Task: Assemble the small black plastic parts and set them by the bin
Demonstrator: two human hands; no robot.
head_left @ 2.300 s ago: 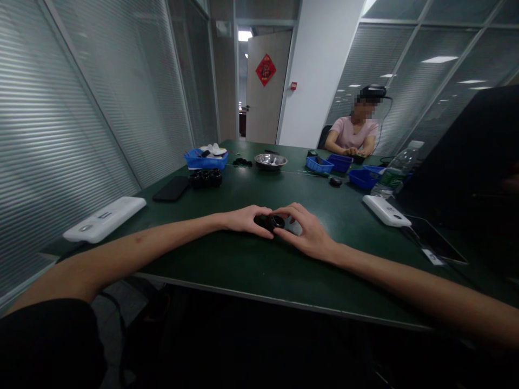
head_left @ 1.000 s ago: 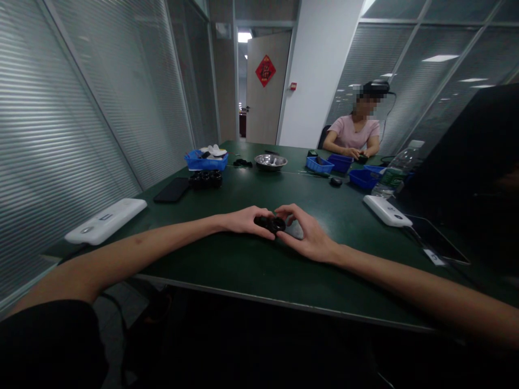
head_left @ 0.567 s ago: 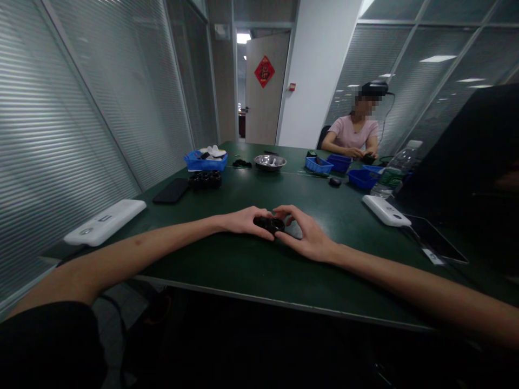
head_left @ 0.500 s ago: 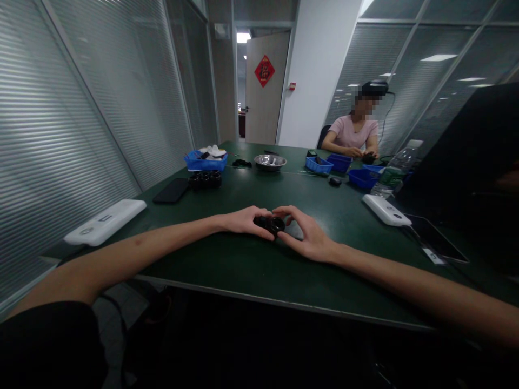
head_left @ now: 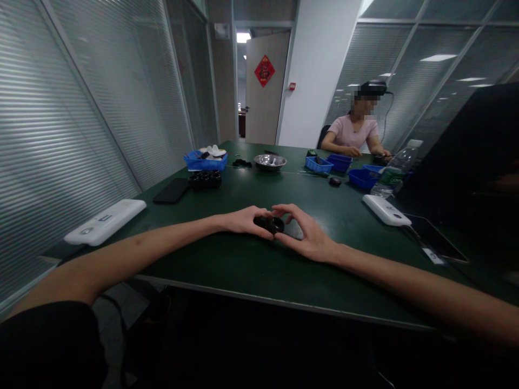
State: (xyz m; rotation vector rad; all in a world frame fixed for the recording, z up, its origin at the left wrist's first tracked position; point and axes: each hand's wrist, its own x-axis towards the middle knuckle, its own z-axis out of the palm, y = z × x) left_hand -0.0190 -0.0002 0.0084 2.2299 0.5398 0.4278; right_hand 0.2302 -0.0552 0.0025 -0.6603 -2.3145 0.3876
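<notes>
Near the front of the dark green table (head_left: 251, 265), my left hand (head_left: 245, 221) is closed around a small black part with a round ring-shaped end (head_left: 277, 225). Its exact kind cannot be made out. From the other side, the curved thumb and fingers of my right hand (head_left: 310, 235) span that ring-shaped end, thumb at the near edge and fingertips at the far edge. A greyish patch (head_left: 294, 231) shows under the right palm; what it is stays unclear.
Farther back are a black cluster of round parts (head_left: 205, 179), a dark flat device (head_left: 171, 190), a blue basket (head_left: 206, 162) and a metal bowl (head_left: 270, 162). White power banks (head_left: 106, 222) lie at both sides. A bottle (head_left: 395, 170) stands right; a co-worker (head_left: 354, 132) sits behind blue bins.
My hands stay almost in place; the right fingers have shifted slightly around the black part. The co-worker's hands have moved apart, one reaching toward the bottle side.
</notes>
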